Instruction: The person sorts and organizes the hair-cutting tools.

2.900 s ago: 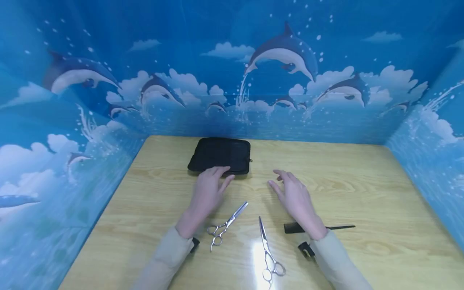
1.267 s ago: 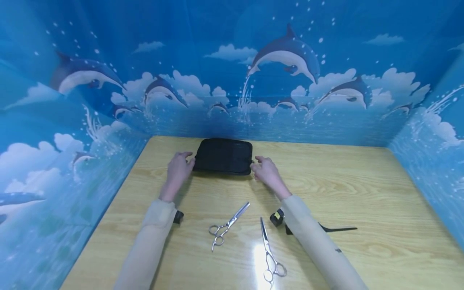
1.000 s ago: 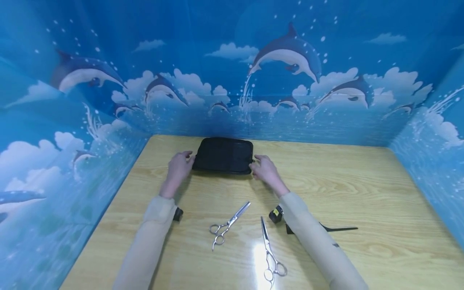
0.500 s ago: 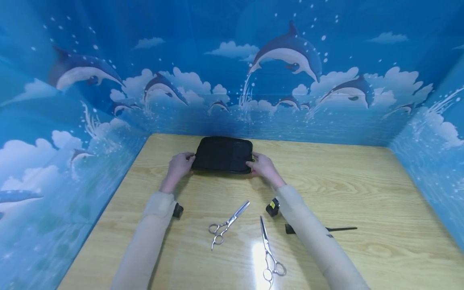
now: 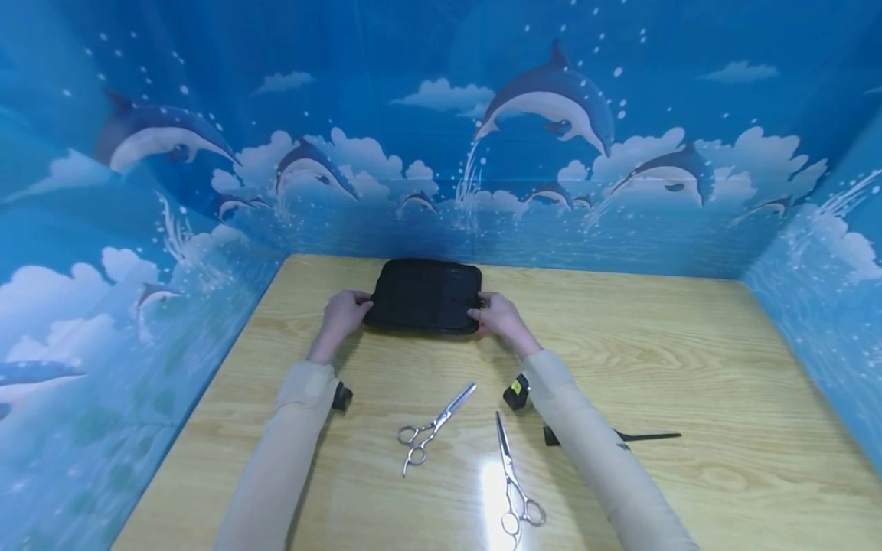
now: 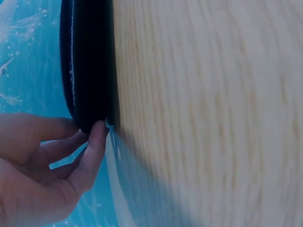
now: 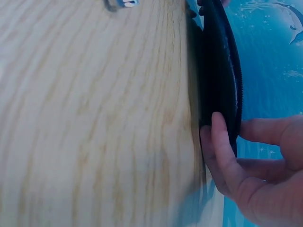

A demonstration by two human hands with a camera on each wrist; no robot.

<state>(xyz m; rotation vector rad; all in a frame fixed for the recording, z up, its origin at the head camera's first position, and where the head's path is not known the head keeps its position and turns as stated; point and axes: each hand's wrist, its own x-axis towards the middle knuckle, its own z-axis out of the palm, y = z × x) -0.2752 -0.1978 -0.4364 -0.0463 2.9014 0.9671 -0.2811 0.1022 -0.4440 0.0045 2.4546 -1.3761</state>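
Note:
A black zippered case (image 5: 423, 295) lies at the back of the wooden table. My left hand (image 5: 342, 312) pinches its left end between thumb and fingers; the left wrist view shows the fingertips on the edge of the zippered case (image 6: 92, 61). At the other end, my right hand (image 5: 503, 315) grips the corner. The right wrist view has those fingers (image 7: 227, 156) on both sides of the rim. Nearer the front lie silver thinning scissors (image 5: 453, 405) and haircutting scissors (image 5: 505, 451). A black tail comb (image 5: 648, 437) is partly hidden under the right forearm.
The wood-grain table (image 5: 689, 367) is enclosed by blue dolphin-print sheeting (image 5: 441, 191) at the back and both sides. A small black wrist camera (image 5: 517, 392) sits at the right cuff, another black wrist camera (image 5: 341, 396) at the left.
Both hands have moved from above the table's middle out to the case's two ends and now grip them. The case, scissors and comb look unmoved.

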